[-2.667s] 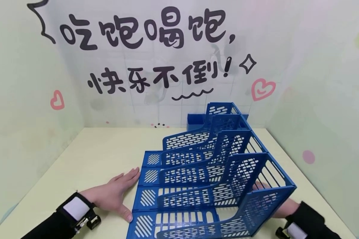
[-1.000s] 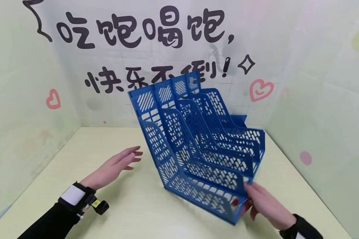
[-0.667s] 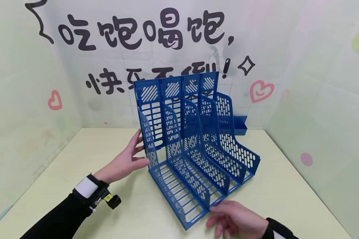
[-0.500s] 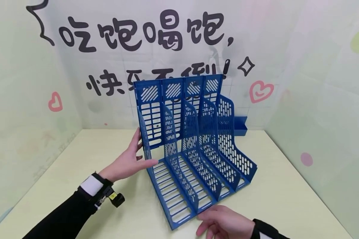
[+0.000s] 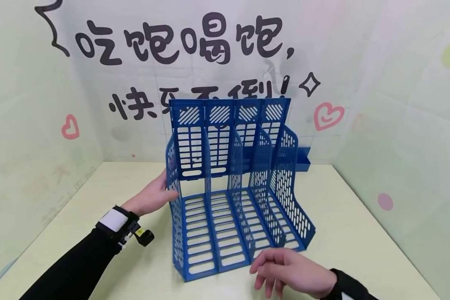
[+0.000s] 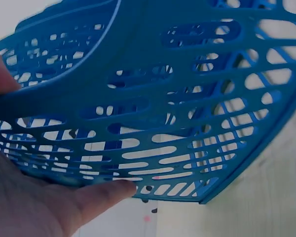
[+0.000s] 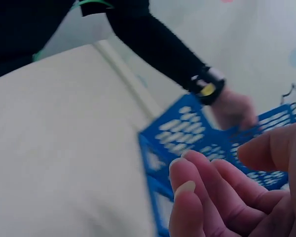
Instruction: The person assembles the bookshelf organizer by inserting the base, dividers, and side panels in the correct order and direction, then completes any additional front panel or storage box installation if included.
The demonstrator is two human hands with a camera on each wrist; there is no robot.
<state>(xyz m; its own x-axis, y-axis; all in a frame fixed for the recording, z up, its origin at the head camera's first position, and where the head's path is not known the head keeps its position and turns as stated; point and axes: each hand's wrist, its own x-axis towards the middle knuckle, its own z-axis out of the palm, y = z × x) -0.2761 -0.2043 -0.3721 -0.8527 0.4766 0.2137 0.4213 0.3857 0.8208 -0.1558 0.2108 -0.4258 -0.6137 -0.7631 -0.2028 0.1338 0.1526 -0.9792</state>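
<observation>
A blue plastic file rack (image 5: 237, 154) stands upright on the table, its slotted compartments facing me. My left hand (image 5: 151, 198) grips the rack's left side panel, the thumb over its curved edge and the other fingers partly hidden behind the panel. In the left wrist view, a finger (image 6: 98, 195) lies along the perforated side (image 6: 143, 44). Just off the rack's front edge is my right hand (image 5: 294, 271), fingers loosely bent and holding nothing. The right wrist view shows those fingers (image 7: 222, 197) apart from the rack (image 7: 150, 132).
A small blue box (image 5: 303, 160) sits behind the rack at the right, partly covered by it. A pale table (image 5: 127, 258) lies under everything. Behind it rises a wall (image 5: 195, 75) with large black writing, and more walls stand left and right.
The rack was lying back, was tipped upright, and has turned to face me more squarely. My left hand has taken hold of its left side. My right hand has let go of the front edge.
</observation>
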